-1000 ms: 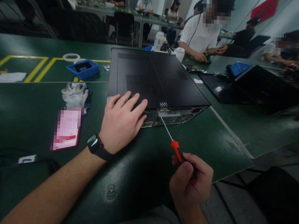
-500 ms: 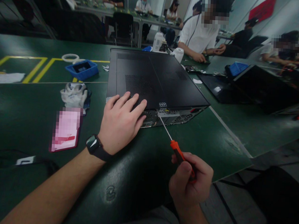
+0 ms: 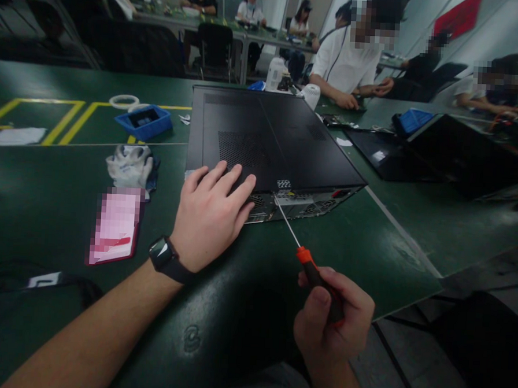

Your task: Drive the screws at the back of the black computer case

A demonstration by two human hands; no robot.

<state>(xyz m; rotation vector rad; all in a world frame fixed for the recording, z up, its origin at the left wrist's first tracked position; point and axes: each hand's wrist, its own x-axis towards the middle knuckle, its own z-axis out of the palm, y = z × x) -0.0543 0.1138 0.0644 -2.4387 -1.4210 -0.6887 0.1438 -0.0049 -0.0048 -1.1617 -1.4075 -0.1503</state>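
Note:
A black computer case (image 3: 271, 125) lies on its side on the green table, its rear panel (image 3: 299, 205) with fan grilles facing me. My left hand (image 3: 212, 215) rests on the near left edge of the case, fingers spread over the top panel and nothing held. In my right hand (image 3: 335, 314) is a screwdriver (image 3: 309, 266) with an orange and black handle, gripped in closed fingers. Its thin shaft slants up and left, and the tip meets the rear edge of the case just below a small checkered label (image 3: 284, 184). Whatever the tip touches is too small to make out.
Left of the case are a blue tray (image 3: 147, 124), grey gloves (image 3: 130, 167) and a pink-covered item (image 3: 116, 227). Another opened black case (image 3: 469, 153) stands to the right. Across the table a person in a white shirt (image 3: 348, 60) handles small parts.
The screwdriver handle has turned within my right hand, showing more of its black side; the tip stays at the same spot. My left hand has not moved on the case.

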